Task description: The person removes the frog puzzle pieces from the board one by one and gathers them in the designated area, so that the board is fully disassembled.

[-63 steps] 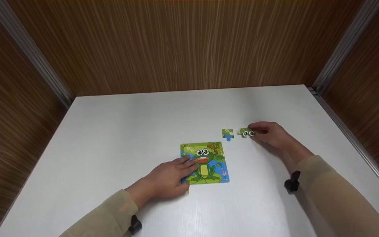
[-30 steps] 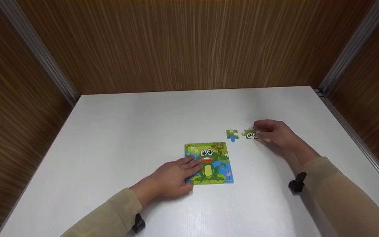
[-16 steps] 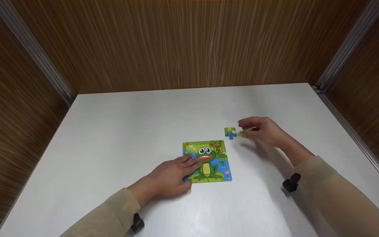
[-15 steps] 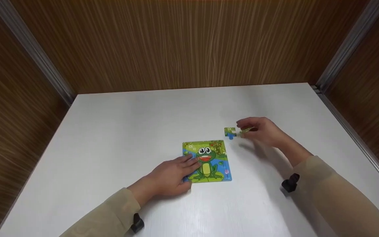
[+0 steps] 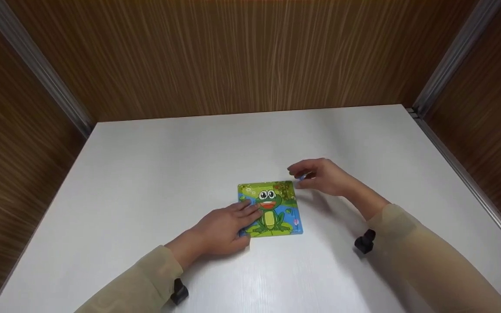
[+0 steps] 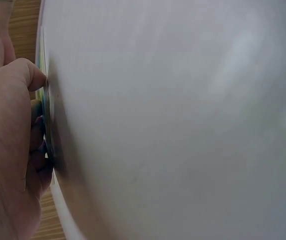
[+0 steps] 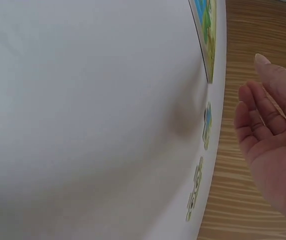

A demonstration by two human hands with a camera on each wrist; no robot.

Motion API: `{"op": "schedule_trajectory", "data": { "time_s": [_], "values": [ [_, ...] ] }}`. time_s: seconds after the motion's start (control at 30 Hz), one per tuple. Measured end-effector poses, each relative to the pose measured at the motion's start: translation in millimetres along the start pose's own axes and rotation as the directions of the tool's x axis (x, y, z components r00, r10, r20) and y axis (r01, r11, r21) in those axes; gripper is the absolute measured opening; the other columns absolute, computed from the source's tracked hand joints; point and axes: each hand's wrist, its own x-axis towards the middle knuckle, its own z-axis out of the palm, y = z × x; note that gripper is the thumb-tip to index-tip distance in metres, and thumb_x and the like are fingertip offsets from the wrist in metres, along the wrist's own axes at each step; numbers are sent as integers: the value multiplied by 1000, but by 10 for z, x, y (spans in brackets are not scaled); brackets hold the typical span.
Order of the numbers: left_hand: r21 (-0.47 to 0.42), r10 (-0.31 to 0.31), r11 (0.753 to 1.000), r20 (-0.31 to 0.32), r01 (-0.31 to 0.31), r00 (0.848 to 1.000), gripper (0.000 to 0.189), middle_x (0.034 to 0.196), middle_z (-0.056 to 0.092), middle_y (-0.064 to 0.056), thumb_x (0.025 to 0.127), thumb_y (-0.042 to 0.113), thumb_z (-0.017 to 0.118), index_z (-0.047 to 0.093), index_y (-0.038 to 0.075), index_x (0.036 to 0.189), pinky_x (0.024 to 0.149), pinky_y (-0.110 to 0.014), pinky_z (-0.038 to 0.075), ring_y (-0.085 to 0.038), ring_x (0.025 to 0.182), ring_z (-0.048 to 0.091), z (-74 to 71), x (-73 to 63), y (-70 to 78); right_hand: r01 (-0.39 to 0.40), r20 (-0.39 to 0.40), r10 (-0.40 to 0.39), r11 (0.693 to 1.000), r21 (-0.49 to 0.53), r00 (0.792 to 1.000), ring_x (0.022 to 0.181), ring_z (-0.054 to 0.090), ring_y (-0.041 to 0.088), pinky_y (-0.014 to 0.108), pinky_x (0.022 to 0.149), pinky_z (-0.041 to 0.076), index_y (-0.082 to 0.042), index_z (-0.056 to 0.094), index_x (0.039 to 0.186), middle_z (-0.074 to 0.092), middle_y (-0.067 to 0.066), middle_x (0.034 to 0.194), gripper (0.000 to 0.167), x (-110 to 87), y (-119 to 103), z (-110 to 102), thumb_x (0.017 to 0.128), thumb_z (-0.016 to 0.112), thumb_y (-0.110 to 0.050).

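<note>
A square frog jigsaw puzzle (image 5: 285, 204) lies on the table. My left hand (image 5: 222, 228) rests on its left side, fingers spread over the picture, thumb at the near edge. My right hand (image 5: 324, 176) hovers just beyond the puzzle's far right corner, fingers loosely bent and holding nothing. Between its fingers and thumb a bit of a blue-green puzzle piece (image 5: 302, 177) shows. In the right wrist view that blue-green piece (image 7: 207, 125) lies flat on the table, beside a green piece with two eyes (image 7: 195, 189). The head view hides the eyes piece behind my hand.
The white tabletop (image 5: 168, 165) has a brown wood-grain panel (image 5: 233, 56) behind it and similar panels at both sides. Metal posts stand at the back corners. Black clips (image 5: 364, 241) sit at both sleeve cuffs.
My right hand has moved left, from the eyes piece to over the blue-green piece, covering most of both in the head view. My left hand has stayed on the puzzle.
</note>
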Motion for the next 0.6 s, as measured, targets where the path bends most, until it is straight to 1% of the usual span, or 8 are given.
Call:
{"op": "schedule_trajectory", "data": {
  "time_s": [0.17, 0.27, 0.43, 0.6],
  "values": [
    [-5, -7, 1000, 5, 7, 1000, 67, 173, 27, 5, 104, 39, 38, 34, 19, 168, 125, -43, 32, -23, 161, 22, -6, -17, 7, 27, 32, -25, 999, -41, 999, 115, 67, 28, 48, 103, 55, -5, 72, 136, 73, 12, 128, 42, 38, -33, 124, 95, 79, -7],
    [-8, -11, 1000, 2, 11, 1000, 67, 173, 28, 5, 104, 39, 38, 35, 19, 168, 125, -43, 32, -22, 161, 21, -1, -25, 7, 48, 52, -46, 998, -44, 998, 112, 68, 27, 47, 100, 56, -4, 72, 135, 75, 10, 124, 42, 50, -46, 194, 94, 80, -7],
    [-10, 0, 1000, -20, 0, 1000, 66, 171, 33, 2, 104, 37, 39, 38, 17, 166, 125, -42, 32, -22, 161, 23, 8, -22, 8, 31, 89, -26, 998, -54, 996, 110, 68, 24, 45, 99, 57, -7, 74, 133, 75, 5, 123, 42, 65, -47, 286, 92, 83, -5],
    [-7, -6, 1000, -9, 6, 1000, 67, 171, 32, 2, 103, 38, 39, 37, 17, 167, 125, -41, 32, -22, 161, 23, 1, -7, 20, 29, 113, -19, 996, -86, 993, 113, 67, 22, 42, 100, 56, -7, 75, 133, 73, 5, 126, 44, 90, -10, 361, 90, 84, -3]
  ]
}}
